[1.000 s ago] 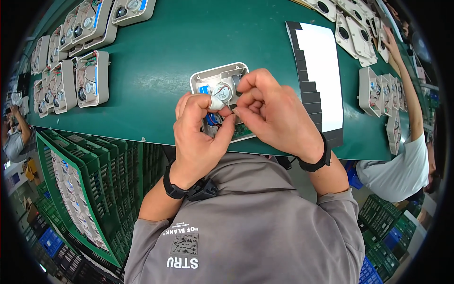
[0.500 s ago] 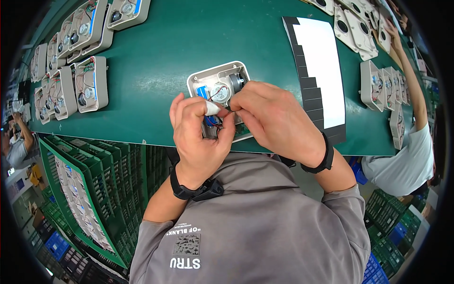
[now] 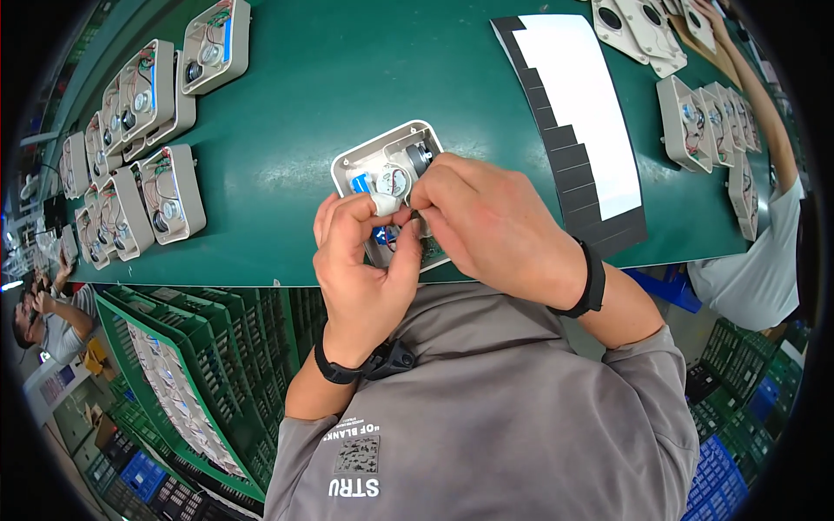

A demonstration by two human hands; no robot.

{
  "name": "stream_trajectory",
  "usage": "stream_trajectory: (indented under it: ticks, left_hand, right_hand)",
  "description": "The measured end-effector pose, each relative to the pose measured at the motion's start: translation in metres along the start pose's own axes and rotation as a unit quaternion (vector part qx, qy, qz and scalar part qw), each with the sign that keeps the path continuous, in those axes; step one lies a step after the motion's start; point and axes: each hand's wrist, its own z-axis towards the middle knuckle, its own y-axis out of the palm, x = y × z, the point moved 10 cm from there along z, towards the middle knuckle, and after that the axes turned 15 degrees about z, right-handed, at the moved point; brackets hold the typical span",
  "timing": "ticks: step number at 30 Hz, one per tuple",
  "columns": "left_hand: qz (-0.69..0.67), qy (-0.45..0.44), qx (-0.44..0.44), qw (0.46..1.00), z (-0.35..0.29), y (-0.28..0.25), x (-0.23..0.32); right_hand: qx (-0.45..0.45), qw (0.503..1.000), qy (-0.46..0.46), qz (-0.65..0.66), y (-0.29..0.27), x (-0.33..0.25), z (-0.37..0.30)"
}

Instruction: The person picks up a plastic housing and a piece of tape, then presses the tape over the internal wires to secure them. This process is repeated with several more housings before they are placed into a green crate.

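An off-white plastic housing (image 3: pixel 347 162) lies open on the green table in front of me. Inside it sit a round silver motor-like part (image 3: pixel 393 182), a black cylindrical part (image 3: pixel 419 157), blue pieces and thin wires. My left hand (image 3: pixel 365 252), with white wrapping on one finger, reaches over the near left of the housing, thumb and forefinger pinched on a thin wire. My right hand (image 3: pixel 486 217) comes in from the right, its fingertips pinching at the same spot, close to the left's. The fingers hide the wire's end and part of the housing's near side.
Similar filled housings (image 3: pixel 171 195) stand in rows at the left; more (image 3: pixel 686 126) stand at the right. A white sheet with black stepped strips (image 3: pixel 599 130) lies right of centre. Off-white covers (image 3: pixel 634 30) lie far right, beside another person's arm (image 3: pixel 764 130). Green crates (image 3: pixel 208 330) stand lower left.
The view has shifted, so the table's contents sit differently in the picture. Both hands keep pinching over the housing, with the fingertips now slightly closer to its inside.
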Motion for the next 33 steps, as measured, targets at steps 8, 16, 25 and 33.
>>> stream_trajectory:
  ticks: [8,16,25,33]
  left_hand:
    - [-0.046,-0.033,-0.031,0.998,0.005,-0.002,-0.01]
    - [-0.094,-0.06,-0.057,0.992,0.003,-0.001,-0.012]
    - [-0.176,-0.095,-0.055,0.978,0.001,0.005,-0.018]
    - [-0.11,-0.058,-0.066,0.99,0.003,-0.001,-0.011]
  right_hand:
    - [0.006,0.995,-0.057,0.08,-0.007,-0.002,-0.003]
    - [-0.022,0.998,0.012,0.06,-0.003,0.008,0.002]
    - [-0.027,0.993,0.013,0.11,-0.005,0.009,0.002]
    - [-0.018,0.999,-0.044,0.022,-0.003,-0.002,0.0]
